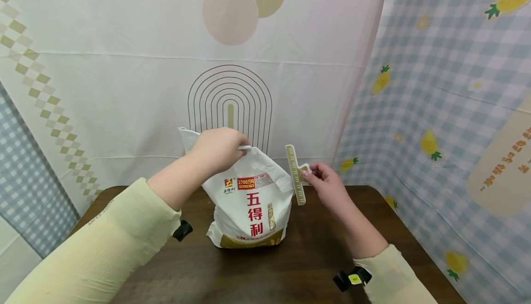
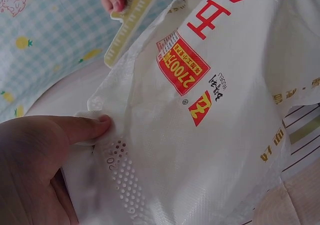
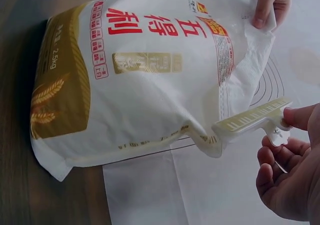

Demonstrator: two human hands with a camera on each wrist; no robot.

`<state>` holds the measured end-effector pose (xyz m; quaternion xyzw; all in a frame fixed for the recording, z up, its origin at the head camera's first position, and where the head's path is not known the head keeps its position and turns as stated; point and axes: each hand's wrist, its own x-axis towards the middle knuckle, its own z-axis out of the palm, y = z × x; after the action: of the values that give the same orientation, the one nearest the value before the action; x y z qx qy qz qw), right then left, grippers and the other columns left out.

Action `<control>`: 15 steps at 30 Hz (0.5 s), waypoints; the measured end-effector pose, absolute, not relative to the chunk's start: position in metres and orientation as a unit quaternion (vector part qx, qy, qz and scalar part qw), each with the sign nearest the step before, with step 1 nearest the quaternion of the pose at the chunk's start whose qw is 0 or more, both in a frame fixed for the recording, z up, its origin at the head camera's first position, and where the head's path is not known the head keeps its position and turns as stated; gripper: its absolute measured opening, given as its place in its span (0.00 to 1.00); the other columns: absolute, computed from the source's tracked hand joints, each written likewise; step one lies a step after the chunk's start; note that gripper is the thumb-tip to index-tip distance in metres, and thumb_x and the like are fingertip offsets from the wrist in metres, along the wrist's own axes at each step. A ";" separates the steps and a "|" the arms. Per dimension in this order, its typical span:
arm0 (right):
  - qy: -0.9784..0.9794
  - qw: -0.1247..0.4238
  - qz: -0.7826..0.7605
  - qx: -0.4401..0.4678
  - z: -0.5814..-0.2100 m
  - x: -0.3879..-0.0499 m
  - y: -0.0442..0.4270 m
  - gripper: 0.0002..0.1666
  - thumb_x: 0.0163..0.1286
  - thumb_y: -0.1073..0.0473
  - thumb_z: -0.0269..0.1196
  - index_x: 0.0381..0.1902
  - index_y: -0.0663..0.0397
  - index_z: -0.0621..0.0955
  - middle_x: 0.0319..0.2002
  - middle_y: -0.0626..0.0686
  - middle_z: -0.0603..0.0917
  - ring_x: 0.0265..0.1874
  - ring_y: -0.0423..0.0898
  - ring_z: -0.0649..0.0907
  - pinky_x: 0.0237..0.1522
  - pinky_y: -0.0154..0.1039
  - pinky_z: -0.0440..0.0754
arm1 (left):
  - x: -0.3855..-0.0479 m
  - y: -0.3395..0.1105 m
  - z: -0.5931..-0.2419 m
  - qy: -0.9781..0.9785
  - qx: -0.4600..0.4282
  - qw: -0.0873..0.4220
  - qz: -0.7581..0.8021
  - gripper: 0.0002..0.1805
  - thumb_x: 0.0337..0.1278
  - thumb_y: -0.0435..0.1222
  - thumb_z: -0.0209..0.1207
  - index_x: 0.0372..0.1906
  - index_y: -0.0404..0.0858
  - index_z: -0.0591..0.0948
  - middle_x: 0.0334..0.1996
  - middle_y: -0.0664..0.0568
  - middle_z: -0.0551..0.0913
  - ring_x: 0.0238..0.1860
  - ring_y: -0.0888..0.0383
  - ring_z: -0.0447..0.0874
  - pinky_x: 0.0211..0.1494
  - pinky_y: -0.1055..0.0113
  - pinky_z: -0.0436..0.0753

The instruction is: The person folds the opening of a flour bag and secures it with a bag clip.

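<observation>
A white bag with red characters (image 1: 253,202) stands upright on the brown table, its top edge folded over. My left hand (image 1: 220,149) pinches that top edge near the middle; in the left wrist view the thumb of the left hand (image 2: 45,155) presses on the white plastic (image 2: 165,150). At the bag's right side my right hand (image 1: 329,184) holds a yellow-green and white clip (image 1: 295,175) by its handle. The right wrist view has the long bar of the clip (image 3: 250,120) against the upper side corner of the bag (image 3: 150,85), with the right hand (image 3: 295,170) behind it.
The brown table (image 1: 315,267) extends around the bag. Behind it hangs a pale cloth (image 1: 137,96) with arch and circle prints. A blue checked cloth with pineapples (image 1: 415,110) hangs on the right, and another checked cloth (image 1: 29,179) on the left.
</observation>
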<state>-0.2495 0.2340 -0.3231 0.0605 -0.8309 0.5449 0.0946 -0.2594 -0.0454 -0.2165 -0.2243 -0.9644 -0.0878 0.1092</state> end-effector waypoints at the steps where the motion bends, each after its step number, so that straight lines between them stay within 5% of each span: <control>1: -0.829 0.099 0.546 0.063 -0.323 -0.250 0.234 0.17 0.74 0.55 0.60 0.52 0.62 0.78 0.41 0.54 0.79 0.41 0.45 0.76 0.42 0.36 0.75 | -0.259 -0.046 -0.217 -0.964 -0.224 0.109 -0.088 0.12 0.67 0.42 0.60 0.50 0.49 0.87 0.49 0.55 0.86 0.49 0.54 0.84 0.46 0.52 0.80; 15: -0.792 0.202 0.569 0.088 -0.322 -0.251 0.229 0.15 0.72 0.56 0.63 0.50 0.61 0.78 0.41 0.52 0.81 0.39 0.47 0.79 0.37 0.34 0.75 | -0.260 -0.046 -0.217 -0.964 -0.225 0.110 -0.090 0.12 0.67 0.42 0.60 0.51 0.48 0.87 0.49 0.55 0.87 0.48 0.54 0.84 0.46 0.53 0.80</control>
<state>-0.2511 0.2285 -0.3218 0.0877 -0.7919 0.5694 0.2023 -0.2595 -0.0455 -0.2170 -0.2254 -0.9638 -0.0900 0.1102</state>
